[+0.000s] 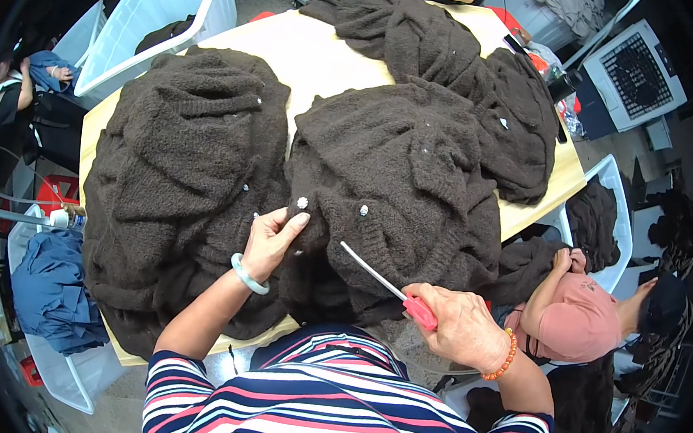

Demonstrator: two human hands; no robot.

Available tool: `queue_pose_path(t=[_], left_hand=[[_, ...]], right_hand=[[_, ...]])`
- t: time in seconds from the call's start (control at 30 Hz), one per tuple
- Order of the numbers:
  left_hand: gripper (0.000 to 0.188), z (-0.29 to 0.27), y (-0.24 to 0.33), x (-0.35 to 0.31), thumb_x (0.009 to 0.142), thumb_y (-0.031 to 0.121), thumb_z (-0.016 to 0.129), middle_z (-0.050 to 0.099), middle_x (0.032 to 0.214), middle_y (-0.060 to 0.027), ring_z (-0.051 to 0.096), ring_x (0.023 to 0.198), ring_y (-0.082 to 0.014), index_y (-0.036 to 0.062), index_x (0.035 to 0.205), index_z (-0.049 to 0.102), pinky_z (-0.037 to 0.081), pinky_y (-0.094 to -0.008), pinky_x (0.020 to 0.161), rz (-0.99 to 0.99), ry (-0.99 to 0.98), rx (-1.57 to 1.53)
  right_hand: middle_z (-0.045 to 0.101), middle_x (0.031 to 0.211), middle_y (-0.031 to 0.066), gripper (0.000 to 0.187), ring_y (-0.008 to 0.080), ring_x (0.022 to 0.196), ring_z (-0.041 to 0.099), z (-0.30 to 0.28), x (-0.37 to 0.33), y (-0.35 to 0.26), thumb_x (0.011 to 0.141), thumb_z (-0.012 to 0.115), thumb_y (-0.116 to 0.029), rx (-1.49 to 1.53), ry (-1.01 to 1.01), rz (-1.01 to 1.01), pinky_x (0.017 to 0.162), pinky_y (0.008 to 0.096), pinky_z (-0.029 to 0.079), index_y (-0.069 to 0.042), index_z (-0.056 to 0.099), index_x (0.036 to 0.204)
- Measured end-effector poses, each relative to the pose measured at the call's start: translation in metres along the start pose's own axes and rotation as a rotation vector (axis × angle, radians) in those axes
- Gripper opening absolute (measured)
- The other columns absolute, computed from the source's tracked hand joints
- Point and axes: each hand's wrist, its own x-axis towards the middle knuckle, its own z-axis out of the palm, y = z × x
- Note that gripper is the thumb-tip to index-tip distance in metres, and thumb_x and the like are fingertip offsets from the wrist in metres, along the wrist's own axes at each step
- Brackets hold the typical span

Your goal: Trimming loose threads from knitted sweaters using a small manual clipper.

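Observation:
Between thumb and fingers, my left hand (pixel 268 241) pinches the edge of a dark brown knitted garment (pixel 400 163), right beside a round whitish button (pixel 302 203). A second similar button (pixel 363 211) sits on the knit a little to the right. My right hand (pixel 461 321) is closed around the red handle of a tool with a long thin metal shaft (pixel 371 270). Its tip points up and left over the garment, short of the left hand. I cannot make out the tool's exact kind. To the left lies another brown knitted pile (pixel 180 144) with small shiny buttons along its right side.
More brown knitwear (pixel 412 32) covers the far right of the pale wooden table (pixel 251 39). White plastic bins stand around it, one (pixel 162 15) at far left and one (pixel 61 369) with blue cloth (pixel 56 290). A co-worker in pink (pixel 572 319) is close on the right.

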Motion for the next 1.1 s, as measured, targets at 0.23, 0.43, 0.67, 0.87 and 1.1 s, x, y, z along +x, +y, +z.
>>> queue_pose_path(t=[0.23,0.43,0.67,0.87,1.1], left_hand=[[0.023,0.0,0.008,0.006,0.09,0.014,0.069,0.067,0.104,-0.0007,0.059,0.096,-0.0101,-0.001,0.107,0.069,0.046,-0.0259,0.087,0.32,-0.005,0.262],[0.022,0.008,0.021,-0.007,0.091,0.006,0.064,0.066,0.1,0.0006,0.057,0.088,-0.0061,-0.0011,0.112,0.065,0.046,-0.0217,0.08,0.219,-0.235,-0.051],[0.011,0.011,0.025,-0.011,0.086,0.007,0.072,0.055,0.076,-0.0003,0.049,0.07,-0.0074,-0.0027,0.088,0.069,0.038,-0.0221,0.062,0.355,-0.263,0.14],[0.015,0.01,0.023,-0.012,0.085,0.008,0.072,0.05,0.069,-0.0028,0.045,0.065,-0.0087,-0.0042,0.082,0.064,0.037,-0.0238,0.058,0.361,-0.163,0.4],[0.016,0.012,0.024,-0.026,0.086,0.002,0.068,0.069,0.096,-0.006,0.061,0.088,-0.0106,-0.0041,0.101,0.071,0.048,-0.0249,0.079,0.329,-0.217,0.318]], right_hand=[[0.069,0.09,0.016,0.027,0.0342,0.081,0.068,-0.003,0.009,-0.001,0.088,0.066,-0.015,0.005,0.05,-0.059,0.069,0.0398,0.055,-0.005,0.058,0.112],[0.069,0.089,0.0158,0.027,0.034,0.08,0.068,-0.009,0.016,-0.005,0.088,0.067,-0.015,-0.017,0.053,-0.074,0.068,0.0393,0.055,-0.005,0.058,0.111],[0.068,0.088,0.0151,0.029,0.0344,0.08,0.068,-0.012,0.017,-0.012,0.085,0.065,-0.014,-0.035,-0.022,-0.039,0.069,0.0421,0.054,-0.007,0.057,0.112],[0.069,0.087,0.0152,0.033,0.0346,0.076,0.068,-0.017,0.015,-0.024,0.083,0.063,-0.016,-0.148,-0.213,0.036,0.065,0.044,0.054,-0.009,0.057,0.115],[0.068,0.082,0.0156,0.033,0.0354,0.076,0.068,-0.006,0.016,-0.023,0.081,0.062,-0.014,-0.218,-0.149,0.084,0.067,0.0457,0.053,-0.009,0.056,0.112]])
